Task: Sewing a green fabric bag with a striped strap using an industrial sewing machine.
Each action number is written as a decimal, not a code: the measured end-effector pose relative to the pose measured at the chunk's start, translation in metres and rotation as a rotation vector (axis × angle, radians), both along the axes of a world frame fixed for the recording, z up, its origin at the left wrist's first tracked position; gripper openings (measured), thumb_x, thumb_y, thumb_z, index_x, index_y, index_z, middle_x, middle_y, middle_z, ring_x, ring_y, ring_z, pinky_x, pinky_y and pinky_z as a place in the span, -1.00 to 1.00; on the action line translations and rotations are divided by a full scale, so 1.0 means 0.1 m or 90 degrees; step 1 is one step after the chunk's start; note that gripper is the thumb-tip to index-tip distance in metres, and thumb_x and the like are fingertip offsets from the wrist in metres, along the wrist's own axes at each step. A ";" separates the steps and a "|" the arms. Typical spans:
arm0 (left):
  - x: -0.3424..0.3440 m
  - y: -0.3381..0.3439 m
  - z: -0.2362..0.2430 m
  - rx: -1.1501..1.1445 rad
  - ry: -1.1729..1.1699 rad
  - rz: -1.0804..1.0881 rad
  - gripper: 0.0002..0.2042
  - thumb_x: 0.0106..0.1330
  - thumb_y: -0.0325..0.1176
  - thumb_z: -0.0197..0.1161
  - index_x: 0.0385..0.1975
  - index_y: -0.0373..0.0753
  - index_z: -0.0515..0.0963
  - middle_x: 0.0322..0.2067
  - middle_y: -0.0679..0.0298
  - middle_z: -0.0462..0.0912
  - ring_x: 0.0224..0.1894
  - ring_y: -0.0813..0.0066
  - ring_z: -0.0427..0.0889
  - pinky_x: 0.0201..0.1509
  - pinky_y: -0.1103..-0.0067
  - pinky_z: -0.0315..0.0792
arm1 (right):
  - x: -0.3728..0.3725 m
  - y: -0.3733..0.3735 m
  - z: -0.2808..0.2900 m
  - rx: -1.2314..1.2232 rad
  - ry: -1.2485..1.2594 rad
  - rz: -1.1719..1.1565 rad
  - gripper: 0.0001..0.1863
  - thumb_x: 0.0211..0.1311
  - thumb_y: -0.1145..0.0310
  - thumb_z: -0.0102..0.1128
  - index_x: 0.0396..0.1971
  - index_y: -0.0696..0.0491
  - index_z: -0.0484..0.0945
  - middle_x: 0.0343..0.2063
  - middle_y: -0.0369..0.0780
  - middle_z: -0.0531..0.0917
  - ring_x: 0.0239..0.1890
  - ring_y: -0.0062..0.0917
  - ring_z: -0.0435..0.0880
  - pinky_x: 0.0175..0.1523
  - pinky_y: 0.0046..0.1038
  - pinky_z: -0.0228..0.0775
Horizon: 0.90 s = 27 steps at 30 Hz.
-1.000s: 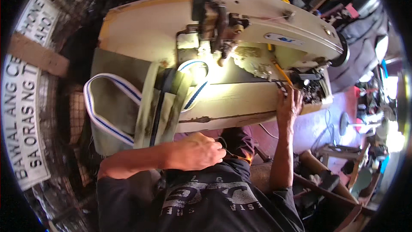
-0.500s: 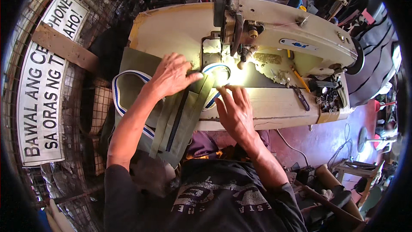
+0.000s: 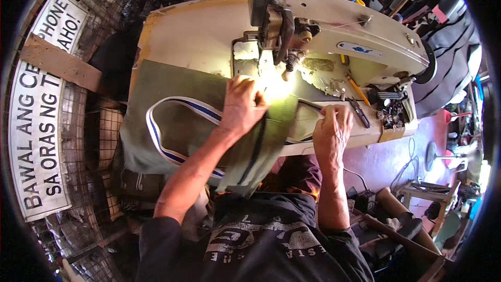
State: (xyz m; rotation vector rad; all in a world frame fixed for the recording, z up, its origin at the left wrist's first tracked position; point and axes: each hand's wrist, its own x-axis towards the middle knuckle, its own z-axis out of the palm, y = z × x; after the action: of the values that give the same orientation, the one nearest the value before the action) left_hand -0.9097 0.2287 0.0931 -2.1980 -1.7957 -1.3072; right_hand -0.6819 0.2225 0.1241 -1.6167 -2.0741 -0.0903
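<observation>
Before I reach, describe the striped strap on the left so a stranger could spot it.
Find the sewing machine, then the green cloth at its lower left. On that cloth, beside the left hand, lies a curved strap. Its white edges and blue middle stripe set it apart from the green around it.

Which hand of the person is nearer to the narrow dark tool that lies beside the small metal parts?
Right. The right hand is just to the left of the narrow dark tool; the left hand is much farther left, at the green fabric.
</observation>
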 end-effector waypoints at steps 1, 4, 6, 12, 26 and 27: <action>0.18 0.01 -0.02 -0.027 -0.024 -0.009 -0.84 0.05 -0.49 0.29 -0.43 -0.21 0.44 -0.44 0.22 0.47 -0.26 0.19 0.48 -0.01 0.29 0.33 | 0.04 0.01 0.03 0.071 -0.006 0.010 -0.73 -0.06 0.63 0.14 -0.27 0.11 0.53 -0.15 -0.10 0.48 -0.07 -0.22 0.47 0.00 -0.15 0.33; 0.49 0.04 -0.02 -0.047 -0.075 -0.008 -0.85 0.05 -0.47 0.29 -0.44 -0.22 0.43 -0.45 0.21 0.47 -0.26 0.17 0.46 0.04 0.25 0.29 | -0.01 0.06 0.02 0.139 0.053 0.192 -0.69 0.06 0.54 0.20 -0.13 0.10 0.54 0.04 -0.07 0.50 0.20 -0.16 0.42 0.24 -0.12 0.25; 0.54 0.03 0.02 -0.038 -0.092 -0.011 -0.84 0.07 -0.45 0.31 -0.43 -0.23 0.44 -0.45 0.22 0.49 -0.25 0.17 0.47 0.07 0.24 0.28 | -0.08 0.11 -0.06 0.021 0.053 0.290 -0.76 0.17 0.52 0.19 -0.13 0.10 0.54 -0.01 -0.10 0.55 0.17 -0.16 0.48 0.23 -0.13 0.31; 0.30 -0.04 0.09 -0.250 -0.321 -0.198 -0.68 0.15 -0.28 0.47 -0.26 -0.29 0.50 -0.33 0.30 0.59 -0.23 0.49 0.56 -0.05 0.50 0.44 | -0.17 0.15 -0.26 -0.004 0.182 0.283 -0.74 0.11 0.56 0.14 -0.15 0.19 0.51 -0.09 -0.08 0.57 0.13 -0.14 0.49 0.19 -0.14 0.32; 0.13 -0.11 0.08 -0.296 -0.379 -0.111 -0.55 0.07 -0.36 0.45 -0.03 -0.31 0.50 -0.14 0.13 0.57 -0.09 0.21 0.54 0.08 0.36 0.42 | -0.33 0.53 0.20 -0.284 0.346 0.380 -0.78 0.17 0.35 0.22 -0.26 0.17 0.63 -0.40 0.01 0.67 -0.33 -0.17 0.68 -0.16 -0.28 0.49; 0.14 -0.08 0.08 -0.273 -0.348 -0.098 -0.57 0.06 -0.35 0.44 -0.06 -0.30 0.52 -0.13 0.12 0.58 -0.07 0.15 0.54 0.10 0.33 0.41 | -0.34 0.59 0.22 -0.324 0.301 0.341 -0.78 0.18 0.35 0.22 -0.24 0.16 0.63 -0.39 0.00 0.68 -0.32 -0.19 0.69 -0.16 -0.29 0.49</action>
State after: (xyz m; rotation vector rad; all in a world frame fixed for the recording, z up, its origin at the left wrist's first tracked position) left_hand -0.8956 0.2203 0.1011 -2.3820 -2.3168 -1.8512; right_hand -0.7154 0.2811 0.1462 -1.1073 -2.1484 0.9705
